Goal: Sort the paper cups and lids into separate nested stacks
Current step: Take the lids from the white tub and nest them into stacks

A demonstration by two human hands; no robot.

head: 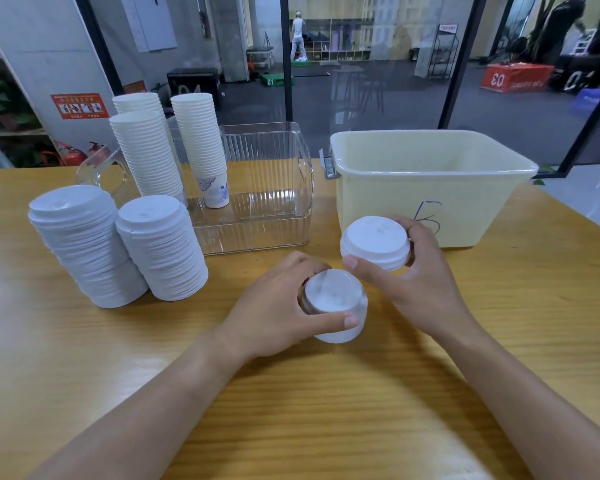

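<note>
Meanwhile, round white plastic lids (376,242) in right hand (416,268).

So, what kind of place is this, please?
Probably a gym or training hall used as a work space: numbered boxes stand on the dark floor behind glass panels, and fire extinguishers stand by the wall. The sorting is on a wooden table.

Wooden table (291,393) before glass partition (361,81), dark floor (378,109) beyond.
</note>
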